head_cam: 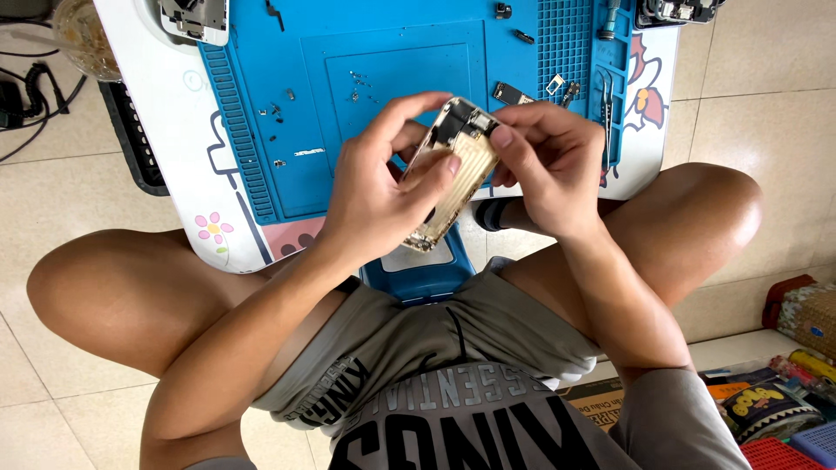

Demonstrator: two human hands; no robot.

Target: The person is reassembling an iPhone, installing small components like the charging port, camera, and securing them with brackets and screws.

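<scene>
A person sits cross-legged on a tiled floor, seen from above, both hands raised over a low worktop (178, 122).

At the far left a clear cup (83, 35) stands on the worktop's edge, and a phone part (198, 17) lies just right of it. A blue mat (287, 104) covers most of the worktop. Small screws (357, 83) are scattered across the mat's middle.

The left hand (374, 196) is held above the near edge of the mat. Its grip is closed around a gold phone shell (453, 174), thumb across the near face and fingers behind the left edge. The shell is tilted, its far end up and to the right, its near end down towards the lap. It hangs in the air, clear of the worktop.

The right hand (549, 165) meets the shell from the right. Its thumb and forefinger pinch the shell's far end, where dark inner parts show. Both hands touch the shell, and it lies between them.

Further right, small metal parts (514, 91) rest on the mat's grid section, and tweezers (607, 109) lie along the mat's right edge. Another phone part (675, 10) sits at the far right corner. Colourful packets (766, 400) lie on the floor at the near right.
</scene>
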